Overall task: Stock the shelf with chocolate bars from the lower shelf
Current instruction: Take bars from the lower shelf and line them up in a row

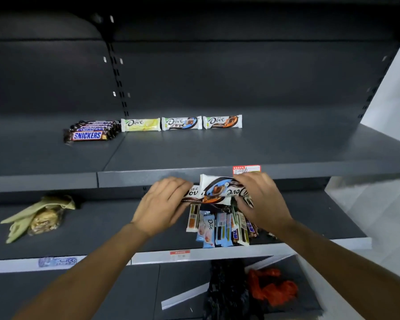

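Note:
On the upper shelf point(194, 153) stand several Snickers bars point(90, 132) in a row and three Dove bars: a yellow one point(141, 124), a blue one point(181, 123) and an orange one point(222, 122). A pile of chocolate bars point(219, 225) lies on the lower shelf point(102, 227). Just above the pile, my right hand point(261, 199) grips a blue Dove bar point(219, 188), held upside down. My left hand point(164, 202) holds a brown Dove bar point(192, 194), mostly hidden under its fingers and the blue bar.
A green-wrapped snack packet point(39, 218) lies at the left of the lower shelf. Price tags point(246, 169) sit on the shelf edges. Below, a black bag point(226, 289) and a red bag point(273, 287) lie on the bottom shelf. A white wall is at the right.

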The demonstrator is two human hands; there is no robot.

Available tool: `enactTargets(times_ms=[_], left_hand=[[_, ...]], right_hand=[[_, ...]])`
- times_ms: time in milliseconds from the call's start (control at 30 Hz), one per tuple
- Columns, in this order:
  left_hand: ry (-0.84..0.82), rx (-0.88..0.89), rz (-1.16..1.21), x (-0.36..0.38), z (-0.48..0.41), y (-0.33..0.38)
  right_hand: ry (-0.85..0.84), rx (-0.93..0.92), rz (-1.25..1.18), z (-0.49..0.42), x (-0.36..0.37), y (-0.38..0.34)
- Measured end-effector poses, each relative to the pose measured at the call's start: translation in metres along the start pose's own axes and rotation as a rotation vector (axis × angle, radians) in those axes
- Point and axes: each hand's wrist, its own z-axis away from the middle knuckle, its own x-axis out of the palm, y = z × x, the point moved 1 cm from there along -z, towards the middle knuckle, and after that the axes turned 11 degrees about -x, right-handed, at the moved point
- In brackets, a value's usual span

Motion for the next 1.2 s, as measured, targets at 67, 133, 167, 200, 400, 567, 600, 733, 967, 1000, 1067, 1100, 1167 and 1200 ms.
enactTargets(times_ms=[67, 133, 167, 200, 400, 567, 600, 733, 967, 1000, 1067, 1100, 1167, 1200], left_hand=[[0.035, -0.030, 0.000, -0.010, -0.008, -0.004], [0.067, -0.061, 0.004, -0.017, -0.016, -0.010], [0.078, -0.074, 0.001, -0.019, -0.021, -0.012], [0.087, -0.084, -0.002, -0.021, -0.026, -0.013], [0.149, -0.105, -0.002, -0.014, -0.070, -0.022], [0.138, -0.151, 0.029, 0.009, -0.115, -0.032], [0.124, -0.165, 0.036, 0.016, -0.124, -0.034], [0.071, -0.196, 0.077, 0.047, -0.164, -0.044], [0.005, -0.241, 0.069, 0.094, -0.221, -0.053], [-0.015, -0.251, 0.069, 0.100, -0.228, -0.053], [-0.071, -0.284, 0.088, 0.111, -0.238, -0.053], [-0.100, -0.308, 0.100, 0.116, -0.242, -0.053], [-0.135, -0.338, 0.112, 0.127, -0.249, -0.052], [-0.141, -0.341, 0.114, 0.131, -0.251, -0.052]], right_hand=[[0.037, 0.026, 0.006, -0.014, -0.006, -0.001], [0.079, 0.051, 0.017, -0.024, -0.009, 0.002], [0.096, 0.064, 0.022, -0.029, -0.010, 0.004], [0.109, 0.073, 0.026, -0.033, -0.010, 0.007], [0.137, 0.068, 0.066, -0.057, -0.007, 0.037], [0.169, 0.048, 0.097, -0.082, 0.000, 0.076], [0.173, 0.049, 0.101, -0.088, 0.003, 0.086], [0.182, 0.064, 0.100, -0.112, 0.016, 0.125], [0.215, 0.101, 0.068, -0.148, 0.042, 0.186], [0.227, 0.107, 0.064, -0.152, 0.046, 0.193], [0.248, 0.127, 0.049, -0.160, 0.053, 0.205], [0.261, 0.139, 0.040, -0.163, 0.055, 0.209], [0.297, 0.156, 0.022, -0.168, 0.059, 0.216], [0.317, 0.161, 0.015, -0.170, 0.061, 0.219]])
